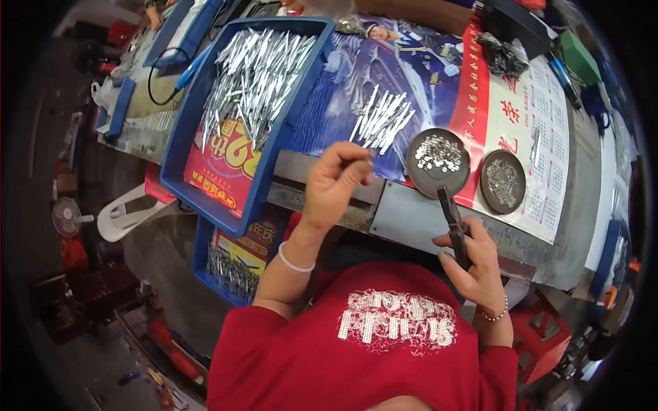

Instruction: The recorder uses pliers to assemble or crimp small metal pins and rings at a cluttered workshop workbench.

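My left hand (pixel 336 183) is raised at the table's front edge, thumb and fingers pinched together; what sits between the tips is too small to make out. Just beyond it lies a loose pile of thin, shiny metal strips (pixel 384 122). My right hand (pixel 476 264) is wrapped round a dark, pliers-like hand tool (pixel 454 222), its narrow end pointing up toward the dishes. A round dark dish (pixel 419 179) holds small shiny discs (pixel 439 154). Beside it, a smaller dark dish (pixel 486 197) contains tiny metal pieces (pixel 503 182).
To the left, a blue tray (pixel 279 147) holds a big heap of metal strips (pixel 264 75). Below it is another blue bin (pixel 201 257) with metal parts. A poster (pixel 411 61) covers the tabletop. A black plastic bag (pixel 504 56) lies at the back right; a red stool (pixel 543 335) stands at right.
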Action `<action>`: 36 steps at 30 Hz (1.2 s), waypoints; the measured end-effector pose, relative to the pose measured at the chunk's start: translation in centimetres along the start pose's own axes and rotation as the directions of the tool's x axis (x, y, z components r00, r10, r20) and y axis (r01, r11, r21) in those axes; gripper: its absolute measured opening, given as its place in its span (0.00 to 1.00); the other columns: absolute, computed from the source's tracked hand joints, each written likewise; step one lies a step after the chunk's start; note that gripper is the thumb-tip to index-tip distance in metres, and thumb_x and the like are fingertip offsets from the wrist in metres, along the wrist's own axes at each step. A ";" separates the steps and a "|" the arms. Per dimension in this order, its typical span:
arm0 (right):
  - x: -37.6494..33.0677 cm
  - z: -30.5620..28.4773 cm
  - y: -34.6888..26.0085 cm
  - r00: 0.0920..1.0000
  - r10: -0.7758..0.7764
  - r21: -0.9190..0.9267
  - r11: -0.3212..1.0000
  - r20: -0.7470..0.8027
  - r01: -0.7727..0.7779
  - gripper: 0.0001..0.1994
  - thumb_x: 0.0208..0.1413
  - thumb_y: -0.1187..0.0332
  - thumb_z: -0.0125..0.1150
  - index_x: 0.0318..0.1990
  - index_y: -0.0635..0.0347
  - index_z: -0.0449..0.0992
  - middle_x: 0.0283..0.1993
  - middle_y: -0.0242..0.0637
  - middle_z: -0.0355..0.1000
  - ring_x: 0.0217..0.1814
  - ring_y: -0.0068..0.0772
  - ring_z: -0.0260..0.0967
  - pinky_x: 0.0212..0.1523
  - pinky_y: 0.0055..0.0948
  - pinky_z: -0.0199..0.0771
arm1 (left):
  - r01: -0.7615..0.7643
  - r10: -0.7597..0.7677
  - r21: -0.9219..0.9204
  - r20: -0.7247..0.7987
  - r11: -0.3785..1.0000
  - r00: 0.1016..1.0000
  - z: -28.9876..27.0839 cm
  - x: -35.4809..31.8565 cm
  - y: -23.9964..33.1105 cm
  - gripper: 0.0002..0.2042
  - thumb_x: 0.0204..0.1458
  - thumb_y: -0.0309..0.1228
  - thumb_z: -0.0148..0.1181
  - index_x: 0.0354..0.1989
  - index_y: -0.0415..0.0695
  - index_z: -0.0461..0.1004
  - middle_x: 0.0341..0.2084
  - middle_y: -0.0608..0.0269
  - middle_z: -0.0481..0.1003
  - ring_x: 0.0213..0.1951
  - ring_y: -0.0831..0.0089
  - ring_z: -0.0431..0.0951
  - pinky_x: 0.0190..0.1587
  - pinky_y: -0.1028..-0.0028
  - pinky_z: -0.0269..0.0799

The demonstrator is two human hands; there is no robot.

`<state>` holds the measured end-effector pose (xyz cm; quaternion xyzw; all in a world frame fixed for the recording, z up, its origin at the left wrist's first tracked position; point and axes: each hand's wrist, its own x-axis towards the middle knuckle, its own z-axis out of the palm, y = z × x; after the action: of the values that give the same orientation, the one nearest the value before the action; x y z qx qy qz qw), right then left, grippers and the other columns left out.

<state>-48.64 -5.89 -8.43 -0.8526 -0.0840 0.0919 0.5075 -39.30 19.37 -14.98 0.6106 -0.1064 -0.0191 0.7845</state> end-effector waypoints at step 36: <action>2.3 0.3 -2.4 0.970 -0.086 -0.496 0.847 0.226 0.191 0.14 0.38 0.67 0.73 0.29 0.66 0.76 0.44 0.52 0.67 0.35 0.53 0.71 0.33 0.43 0.73 | 0.459 -0.456 -0.649 0.189 0.607 0.870 1.4 -4.0 -0.3 0.06 0.66 0.32 0.50 0.40 0.44 0.67 0.29 0.64 0.72 0.22 0.81 0.67 0.24 0.81 0.61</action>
<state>-46.58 -3.99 -6.61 -0.9354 -0.2164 0.1121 0.2560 -43.43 18.58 -15.53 0.2900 0.0656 -0.2572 0.9195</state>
